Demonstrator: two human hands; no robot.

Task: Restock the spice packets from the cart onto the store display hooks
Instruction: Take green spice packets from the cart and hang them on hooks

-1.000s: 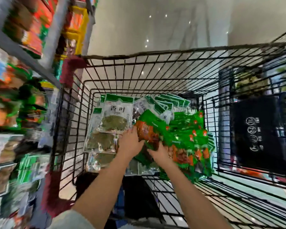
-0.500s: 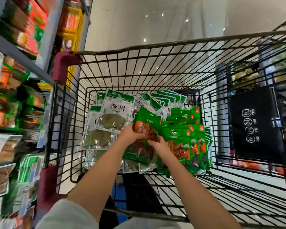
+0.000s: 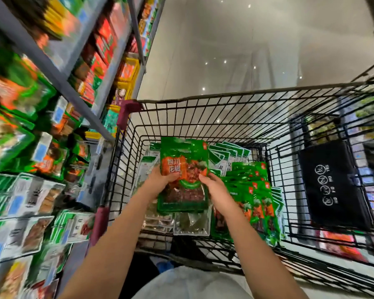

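Observation:
A stack of green spice packets [image 3: 183, 162] with orange labels is held upright above the black wire cart [image 3: 203, 108]. My left hand [image 3: 160, 179] grips the stack at its left edge. My right hand [image 3: 214, 188] holds its right edge, fingers curled on the packet. More green packets [image 3: 253, 190] lie fanned in the cart to the right. White-and-green leaf packets [image 3: 227, 154] lie behind and under the lifted stack. The display [image 3: 41, 190] on the left carries hanging packets, blurred by motion.
A black folded child-seat flap [image 3: 333, 184] hangs on the cart's right side. Store shelves [image 3: 58, 80] with red, yellow and green goods rise close on the left. The glossy grey floor [image 3: 246, 50] stretches beyond the cart.
Both hands have lifted the green packet stack up out of the pile and turned it upright. The view has swung toward the left display.

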